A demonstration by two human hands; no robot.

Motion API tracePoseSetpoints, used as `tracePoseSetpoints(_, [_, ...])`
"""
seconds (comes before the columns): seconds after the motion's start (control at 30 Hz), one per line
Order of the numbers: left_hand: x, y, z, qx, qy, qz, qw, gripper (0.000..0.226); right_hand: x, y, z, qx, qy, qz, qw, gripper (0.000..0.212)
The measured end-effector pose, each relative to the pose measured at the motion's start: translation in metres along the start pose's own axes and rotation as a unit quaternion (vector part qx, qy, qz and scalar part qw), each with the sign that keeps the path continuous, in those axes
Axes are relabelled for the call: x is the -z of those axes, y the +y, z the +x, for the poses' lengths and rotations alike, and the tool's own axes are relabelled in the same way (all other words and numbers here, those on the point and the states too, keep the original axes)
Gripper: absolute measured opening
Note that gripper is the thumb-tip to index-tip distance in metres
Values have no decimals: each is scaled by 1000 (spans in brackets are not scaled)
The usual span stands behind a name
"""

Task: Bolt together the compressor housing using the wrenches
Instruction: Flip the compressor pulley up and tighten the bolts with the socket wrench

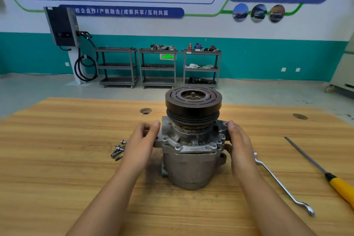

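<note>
The grey compressor housing (pixel 191 166) stands upright on the wooden table (pixel 57 140), with its black pulley (pixel 193 101) on top. A thin gap shows between the upper flange and the lower body. My left hand (pixel 140 142) is against the flange's left side, thumb tip on its upper corner and fingers curled by the mounting ear. On the flange's right side, my right hand (pixel 240 145) grips with the thumb on top and fingers curled underneath. Several loose bolts (pixel 118 150) lie just left of my left hand. A bent silver wrench (pixel 283 184) lies right of my right wrist.
A screwdriver with a yellow handle (pixel 341 188) lies at the table's right side, tip pointing away. Two round holes (pixel 146 110) (pixel 300 116) mark the table's far part. Three grey shelf carts (pixel 159 67) stand against the far wall.
</note>
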State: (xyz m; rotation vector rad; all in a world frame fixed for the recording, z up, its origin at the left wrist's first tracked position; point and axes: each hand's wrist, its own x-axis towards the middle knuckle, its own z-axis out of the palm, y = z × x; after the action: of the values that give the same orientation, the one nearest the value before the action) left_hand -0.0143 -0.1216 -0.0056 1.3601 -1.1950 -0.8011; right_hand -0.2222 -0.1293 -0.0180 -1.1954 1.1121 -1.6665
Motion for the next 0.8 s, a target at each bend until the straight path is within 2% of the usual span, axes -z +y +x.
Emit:
tracePoseSetpoints(0.1, [5, 2, -3, -102, -23, -57, 993, 12, 8, -2, 0, 9, -61, 75, 995, 33])
tracePoseSetpoints(0.17, [9, 4, -4, -116, -80, -103, 985, 13, 12, -5, -1, 10, -107, 96, 990, 31])
tracePoseSetpoints(0.23, [10, 2, -4, -118, -108, -124, 979, 22, 13, -7, -2, 17, -121, 100, 987, 30])
tracePoseSetpoints(0.37, [7, 1, -6, -95, -126, -167, 973, 44, 11, -7, -5, 19, -115, 116, 986, 27])
tracePoseSetpoints(0.5, [9, -1, -4, -81, -162, -216, 959, 40, 9, -3, -7, 22, -97, 124, 987, 26])
tracePoseSetpoints(0.63, [4, -3, -2, -73, -150, -233, 958, 53, 5, 1, -10, 31, -70, 119, 990, 28])
tracePoseSetpoints(0.8, [7, 4, -1, -134, -132, -164, 968, 46, 0, -1, -14, 6, -66, 151, 986, 25])
